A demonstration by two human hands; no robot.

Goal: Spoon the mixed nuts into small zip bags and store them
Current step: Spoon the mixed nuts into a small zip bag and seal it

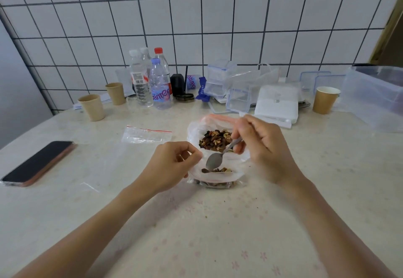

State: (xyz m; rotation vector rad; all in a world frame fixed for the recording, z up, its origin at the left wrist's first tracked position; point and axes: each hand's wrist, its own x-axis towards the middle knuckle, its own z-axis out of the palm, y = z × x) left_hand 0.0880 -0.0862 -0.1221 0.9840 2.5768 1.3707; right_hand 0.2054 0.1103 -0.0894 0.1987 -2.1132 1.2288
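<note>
Clear plastic small bag (pixel 214 176) sits mid-table, a bit toward the near edge, mouth held open, some nuts (pixel 218 170) already inside. We see the left hand (pixel 172 164) pinching the bag's rim on its left side, fingers curled. The right hand (pixel 259 147) pinches the handle of a metal spoon (pixel 214 160); its bowl hangs tilted down, just above the bag's mouth, and looks empty. Just behind the small bag, touching it, is a bigger bag (pixel 196 129) with an orange-red rim, open, holding the mixed nut supply (pixel 217 140).

An empty zip bag (pixel 146 135) with a red strip lies flat to the left of that, apart. A phone (pixel 40 162) lies face up near the left edge.

Along the far edge by the tiled wall: two paper cups (pixel 92 107) at left, a cluster of water bottles (pixel 150 81), a dark jar (pixel 178 83), stacked clear containers (pixel 220 81) with blue-trimmed lids, a white box (pixel 277 103), another paper cup (pixel 325 100), and a large clear tub (pixel 375 96) at the far right corner. Crumbs dot the table (pixel 218 234) near the front.
</note>
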